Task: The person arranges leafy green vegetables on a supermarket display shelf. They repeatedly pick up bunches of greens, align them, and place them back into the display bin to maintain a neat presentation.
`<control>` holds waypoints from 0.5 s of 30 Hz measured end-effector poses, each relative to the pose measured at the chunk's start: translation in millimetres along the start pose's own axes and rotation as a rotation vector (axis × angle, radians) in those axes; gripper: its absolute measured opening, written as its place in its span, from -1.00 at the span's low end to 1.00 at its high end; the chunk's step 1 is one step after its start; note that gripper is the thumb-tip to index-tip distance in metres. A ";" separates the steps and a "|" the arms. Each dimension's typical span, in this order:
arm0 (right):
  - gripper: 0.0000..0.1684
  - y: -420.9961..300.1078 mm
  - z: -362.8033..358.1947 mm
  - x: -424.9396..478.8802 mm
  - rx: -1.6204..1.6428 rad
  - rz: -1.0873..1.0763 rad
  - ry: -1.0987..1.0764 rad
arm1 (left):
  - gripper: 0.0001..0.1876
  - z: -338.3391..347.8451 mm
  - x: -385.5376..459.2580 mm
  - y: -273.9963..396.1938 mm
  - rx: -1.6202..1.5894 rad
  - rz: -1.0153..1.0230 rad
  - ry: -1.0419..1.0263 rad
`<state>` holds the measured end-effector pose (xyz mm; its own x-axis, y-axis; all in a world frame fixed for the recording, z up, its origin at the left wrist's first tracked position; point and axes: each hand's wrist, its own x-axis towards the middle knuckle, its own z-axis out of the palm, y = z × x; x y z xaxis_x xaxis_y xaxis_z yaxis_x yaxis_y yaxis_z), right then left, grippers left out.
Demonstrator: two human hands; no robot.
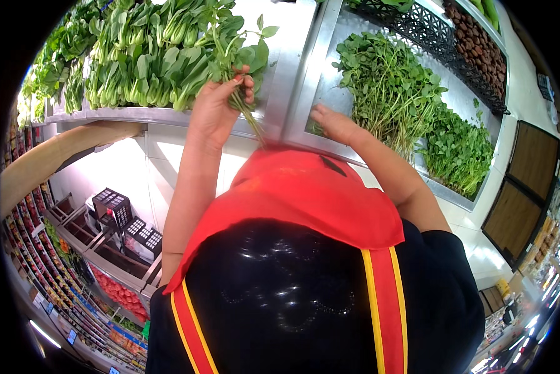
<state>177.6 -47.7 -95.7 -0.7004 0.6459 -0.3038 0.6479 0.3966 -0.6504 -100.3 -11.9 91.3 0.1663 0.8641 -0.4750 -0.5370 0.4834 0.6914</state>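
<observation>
My left hand [226, 96] grips a bunch of leafy green stems [228, 51] near their lower ends, with the leaves upward and the stalks hanging down below the fist. Just behind it lie rows of bok choy [158, 79] on the metal display shelf. At the near left corner of the right-hand metal tray [301, 117], my right hand [334, 122] reaches down, its fingertips by some small green bits. Whether those fingers hold anything is unclear. A large heap of leafy greens [387, 89] with thin stems lies to the right of that hand.
Shorter greens [462, 149] lie at the tray's right end. A black plastic crate divider [429, 51] separates the greens from brown produce [481, 51]. Metal rims [284, 93] run between the displays. Black crates [111, 208] stand on a stand at lower left, beside packed red produce [118, 290].
</observation>
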 end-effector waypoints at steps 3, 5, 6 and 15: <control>-0.53 1.0 -2.1 2.3 0.017 -0.077 -0.124 | -0.77 1.4 -2.1 -3.3 0.011 0.002 0.014; -0.64 5.7 2.2 4.7 0.085 -0.083 -0.175 | -0.77 5.6 -2.6 -3.8 0.022 -0.007 0.017; -0.68 7.0 2.2 6.6 0.088 -0.103 -0.190 | -0.77 7.6 -2.3 -2.9 0.027 -0.007 0.029; -0.87 20.3 16.3 0.5 -0.186 -0.171 -0.097 | -0.80 22.0 -17.3 -16.0 0.050 0.010 0.089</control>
<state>185.5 -49.9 -120.4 -0.8240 0.4972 -0.2716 0.5553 0.6136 -0.5613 -76.3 -31.5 100.4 0.0860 0.8542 -0.5128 -0.4956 0.4832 0.7217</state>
